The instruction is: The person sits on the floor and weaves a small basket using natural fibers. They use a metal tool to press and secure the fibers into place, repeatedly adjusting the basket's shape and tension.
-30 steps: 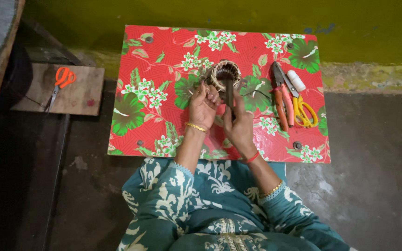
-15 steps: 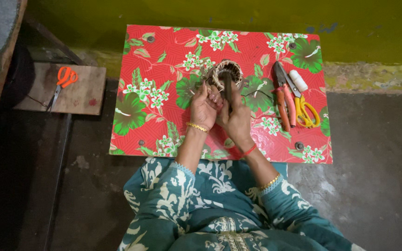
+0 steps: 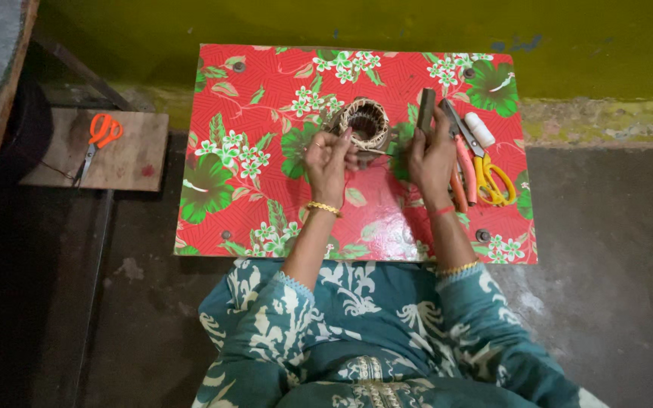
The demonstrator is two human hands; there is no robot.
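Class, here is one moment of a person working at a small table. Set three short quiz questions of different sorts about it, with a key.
1. True or false: the orange-handled scissors lie on the floral table.
2. Which hand holds the flat dark tool upright? A) left hand B) right hand
3. Fill in: the round wound coil sits on the table between the ____.

Key:
1. False. They lie on the wooden board beside the table.
2. B, the right hand.
3. Hands: the left hand pinches a thin strand near it, and the right hand is on its other side.
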